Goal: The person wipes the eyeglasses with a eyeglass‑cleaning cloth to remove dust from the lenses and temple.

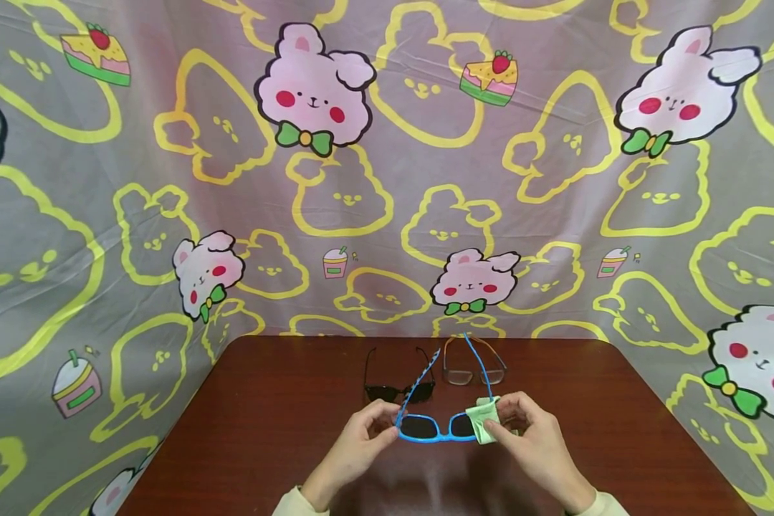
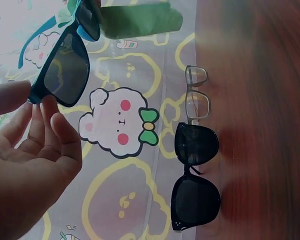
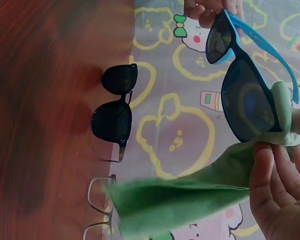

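Blue-framed sunglasses with dark lenses are held up above the table, their temples unfolded and pointing away. My left hand pinches the frame at its left corner between thumb and fingers. At the other end my right hand grips the frame through a light green cloth, which wraps that corner and part of the lens. In the right wrist view a loose flap of the green cloth hangs away from the fingers. The left wrist view shows the thumb against the frame's corner.
Black sunglasses stand on the brown wooden table beyond my left hand. To their right are clear-lensed eyeglasses with orange-brown temples. A patterned curtain with cartoon animals surrounds the table's back and sides.
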A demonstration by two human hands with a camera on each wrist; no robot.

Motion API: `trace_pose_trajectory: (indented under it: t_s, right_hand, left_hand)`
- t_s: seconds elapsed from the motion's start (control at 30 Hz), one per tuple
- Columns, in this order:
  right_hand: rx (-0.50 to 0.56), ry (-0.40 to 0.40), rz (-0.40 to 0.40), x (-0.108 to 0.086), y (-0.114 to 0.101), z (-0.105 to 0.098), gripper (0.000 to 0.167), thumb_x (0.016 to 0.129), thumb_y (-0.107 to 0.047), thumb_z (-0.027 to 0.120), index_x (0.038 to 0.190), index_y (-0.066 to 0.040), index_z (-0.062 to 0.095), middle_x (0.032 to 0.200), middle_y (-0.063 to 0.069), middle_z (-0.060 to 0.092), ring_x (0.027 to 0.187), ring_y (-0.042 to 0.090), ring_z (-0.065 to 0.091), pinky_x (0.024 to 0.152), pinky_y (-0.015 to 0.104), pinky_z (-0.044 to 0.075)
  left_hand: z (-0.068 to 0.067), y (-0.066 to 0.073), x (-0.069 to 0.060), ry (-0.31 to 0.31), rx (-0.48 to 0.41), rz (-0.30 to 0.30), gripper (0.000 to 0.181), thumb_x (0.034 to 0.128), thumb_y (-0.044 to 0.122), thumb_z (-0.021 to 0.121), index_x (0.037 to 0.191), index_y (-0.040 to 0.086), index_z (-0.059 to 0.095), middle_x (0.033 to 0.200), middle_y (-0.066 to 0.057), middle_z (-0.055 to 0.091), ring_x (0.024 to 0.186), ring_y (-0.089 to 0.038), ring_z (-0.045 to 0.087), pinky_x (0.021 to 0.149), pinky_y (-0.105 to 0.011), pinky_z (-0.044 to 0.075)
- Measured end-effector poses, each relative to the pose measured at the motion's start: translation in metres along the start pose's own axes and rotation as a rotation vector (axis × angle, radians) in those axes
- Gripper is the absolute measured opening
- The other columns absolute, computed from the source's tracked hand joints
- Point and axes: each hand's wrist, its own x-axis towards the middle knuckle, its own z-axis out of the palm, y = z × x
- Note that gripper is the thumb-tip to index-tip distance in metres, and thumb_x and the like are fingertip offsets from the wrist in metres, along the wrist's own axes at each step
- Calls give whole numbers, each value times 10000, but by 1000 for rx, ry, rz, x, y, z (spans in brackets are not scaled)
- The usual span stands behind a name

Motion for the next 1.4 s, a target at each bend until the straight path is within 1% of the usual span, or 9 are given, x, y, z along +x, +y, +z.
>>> trace_pose_trajectory:
  t_s: [0.13, 0.37, 0.6, 0.73, 0.87, 0.97, 1.1, 1.23, 1.4]
  right_hand:
    - [-25, 5, -24, 1, 0, 1, 269, 735, -24, 785, 939, -128, 643, 707, -83, 615, 599, 74, 572, 513, 260, 470]
    - [-70, 48, -85, 2, 1, 3, 276, 704, 7, 792, 894, -147, 664, 668, -118, 582, 574, 50, 548, 509, 213, 462]
    - [-118, 75, -146, 2, -2, 3, 246, 711, 3, 793, 859, -137, 654, 662, -146, 558, 563, 18, 523, 501, 168, 432]
    - [-131, 79, -119, 2, -1, 3, 223, 725, -4, 786, 854, -128, 652, 665, -143, 567, 564, 13, 536, 513, 168, 444]
    - [-149, 85, -76, 2, 2, 3, 202, 729, -11, 783, 840, -123, 657, 655, -135, 573, 561, 18, 543, 518, 180, 454]
    - [-162, 89, -50, 2, 3, 4, 186, 729, -16, 781, 824, -122, 661, 648, -133, 572, 559, 20, 542, 520, 187, 459]
    - [-172, 99, -48, 3, 5, 5, 176, 729, -16, 777, 793, -129, 658, 635, -133, 569, 552, 16, 540, 524, 175, 458]
    - [-189, 120, -49, 2, 6, 7, 172, 725, -21, 773, 762, -138, 653, 617, -142, 564, 535, 5, 531, 517, 158, 443]
    - [-218, 134, -9, 2, 9, 8, 158, 728, -32, 760, 746, -147, 653, 605, -146, 563, 521, 0, 522, 505, 162, 425]
  left_hand:
    - [0, 0, 0, -27, 0, -55, 221, 886, 25, 613, 1092, -47, 576, 1025, -158, 626, 842, -80, 544, 721, -247, 468]
    - [1, 0, 0, -27, 30, -48, 176, 870, 9, 632, 1043, -6, 603, 1014, -165, 621, 848, -74, 559, 729, -268, 487]
    - [2, -2, -1, -17, 39, -54, 179, 860, 43, 655, 1030, 3, 616, 937, -156, 645, 819, -82, 578, 718, -264, 500]
    - [3, -1, -1, 3, 28, -50, 177, 850, 22, 658, 1020, 5, 611, 890, -102, 643, 806, -74, 573, 709, -257, 499]
    - [4, 1, 0, 32, 10, -19, 205, 818, -85, 634, 1009, -22, 597, 861, -65, 628, 791, -61, 560, 691, -248, 496]
    - [5, 2, 1, 35, 1, 2, 206, 819, -98, 620, 1017, -60, 579, 864, -128, 621, 794, -58, 554, 689, -244, 495]
    - [7, 2, 2, 31, -13, -34, 192, 839, -22, 642, 1011, -66, 569, 879, -209, 602, 791, -57, 549, 698, -243, 492]
    - [9, 2, 2, 15, -15, -77, 178, 837, 5, 657, 989, -30, 572, 883, -190, 597, 767, -55, 549, 695, -241, 491]
    - [11, 6, 2, -4, 2, -98, 178, 841, 34, 672, 980, -13, 571, 879, -177, 599, 763, -61, 555, 700, -245, 495]
